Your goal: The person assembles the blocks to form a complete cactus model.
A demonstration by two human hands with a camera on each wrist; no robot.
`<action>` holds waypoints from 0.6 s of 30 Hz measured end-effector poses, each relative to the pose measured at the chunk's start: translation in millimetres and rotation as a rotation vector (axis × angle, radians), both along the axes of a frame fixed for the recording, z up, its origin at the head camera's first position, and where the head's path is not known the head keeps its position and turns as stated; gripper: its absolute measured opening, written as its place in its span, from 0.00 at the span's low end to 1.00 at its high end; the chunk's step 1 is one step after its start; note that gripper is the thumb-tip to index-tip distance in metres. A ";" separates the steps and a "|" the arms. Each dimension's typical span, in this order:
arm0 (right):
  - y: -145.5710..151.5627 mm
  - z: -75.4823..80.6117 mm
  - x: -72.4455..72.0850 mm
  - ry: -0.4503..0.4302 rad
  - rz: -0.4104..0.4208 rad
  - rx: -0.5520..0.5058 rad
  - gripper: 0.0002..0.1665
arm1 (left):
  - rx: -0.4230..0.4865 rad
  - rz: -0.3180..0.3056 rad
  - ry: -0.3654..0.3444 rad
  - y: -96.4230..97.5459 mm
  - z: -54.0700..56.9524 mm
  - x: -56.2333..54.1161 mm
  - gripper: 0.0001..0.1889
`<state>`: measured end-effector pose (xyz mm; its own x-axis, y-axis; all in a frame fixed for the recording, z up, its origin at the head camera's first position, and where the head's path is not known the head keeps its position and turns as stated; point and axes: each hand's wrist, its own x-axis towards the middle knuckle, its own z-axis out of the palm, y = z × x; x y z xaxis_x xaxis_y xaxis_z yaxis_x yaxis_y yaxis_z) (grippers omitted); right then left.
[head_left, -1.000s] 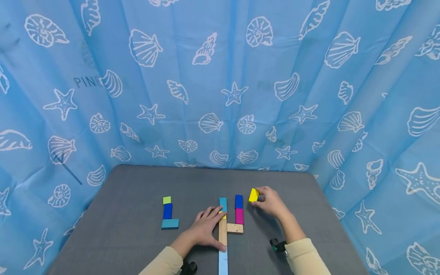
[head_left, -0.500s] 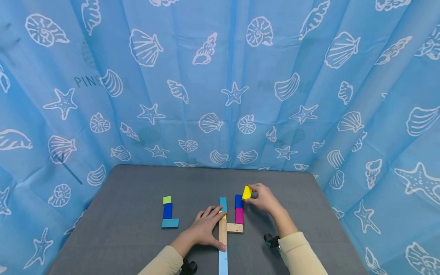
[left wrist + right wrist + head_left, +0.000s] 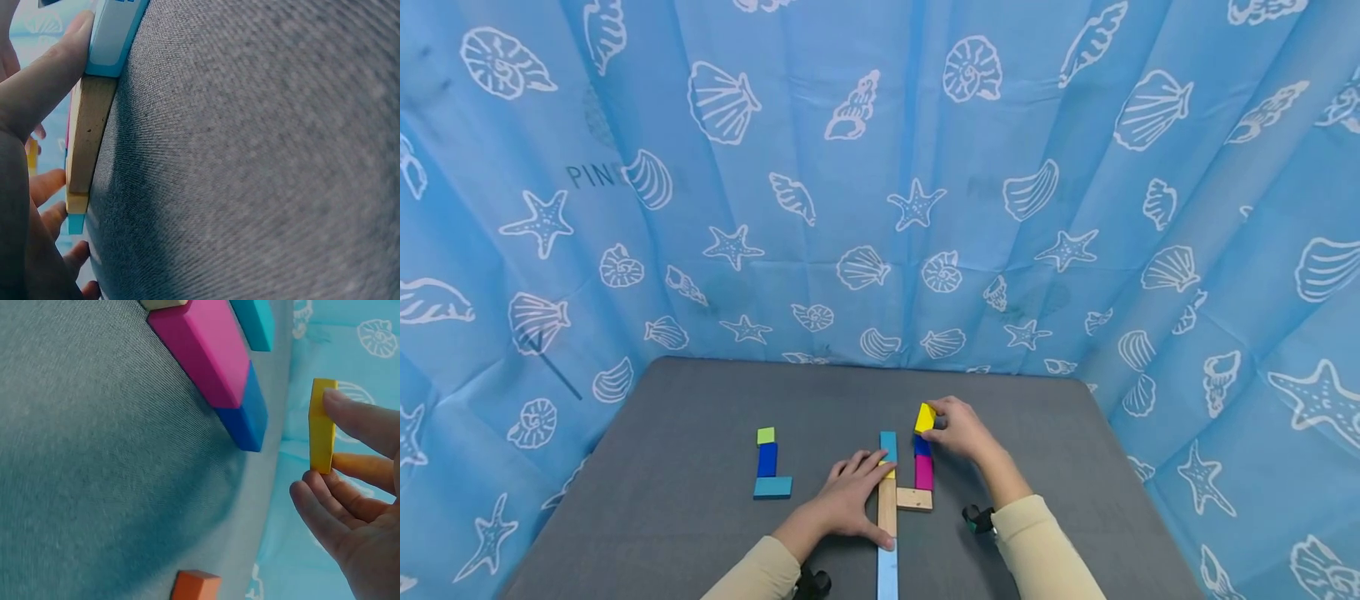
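Between thumb and fingers, my right hand (image 3: 964,429) pinches a yellow block (image 3: 925,418). In the head view this block overlaps the far end of a dark blue block (image 3: 922,447), which meets a magenta block (image 3: 923,472). The right wrist view shows the yellow block (image 3: 322,428) held above the table. My left hand (image 3: 847,498) rests with spread fingers along the middle column. Its thumb touches the light blue block (image 3: 112,40), and its fingertips reach the small yellow block (image 3: 887,469). The column also has a natural wood block (image 3: 887,508) and a teal block (image 3: 888,444).
A wood block (image 3: 914,499) joins the column to the magenta one. Left of it stand a lime block (image 3: 765,435), a blue block (image 3: 767,459) and a teal block (image 3: 772,487). An orange block (image 3: 197,587) shows in the right wrist view. A blue shell-patterned curtain (image 3: 820,250) borders the grey table (image 3: 700,417).
My right hand has moved left with the yellow block, from right of the dark blue block to over its far end. The left hand has stayed in place.
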<state>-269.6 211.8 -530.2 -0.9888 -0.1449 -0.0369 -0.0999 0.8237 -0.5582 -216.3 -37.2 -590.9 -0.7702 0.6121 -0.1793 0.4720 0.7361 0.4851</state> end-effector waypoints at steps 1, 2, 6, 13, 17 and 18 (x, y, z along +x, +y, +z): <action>-1.1 -1.3 -1.9 -0.004 0.000 0.004 0.34 | 0.003 0.000 -0.001 0.0 -0.4 0.0 0.62; -2.0 -2.9 -4.1 -0.005 0.001 0.012 0.34 | 0.004 0.000 -0.003 0.0 -0.3 0.4 0.62; -6.5 -9.0 -11.8 -0.012 0.017 0.027 0.34 | -0.012 0.006 -0.006 0.8 0.6 0.7 0.62; -17.1 -13.6 -21.4 -0.005 0.034 -0.009 0.34 | 0.001 -0.003 0.001 0.4 -0.1 0.4 0.62; -23.5 -16.7 -27.1 0.004 0.065 -0.008 0.34 | 0.010 -0.013 -0.003 0.2 0.7 0.0 0.62; -25.2 -17.1 -28.3 0.003 0.071 -0.005 0.34 | 0.010 -0.013 -0.004 0.2 1.0 0.0 0.62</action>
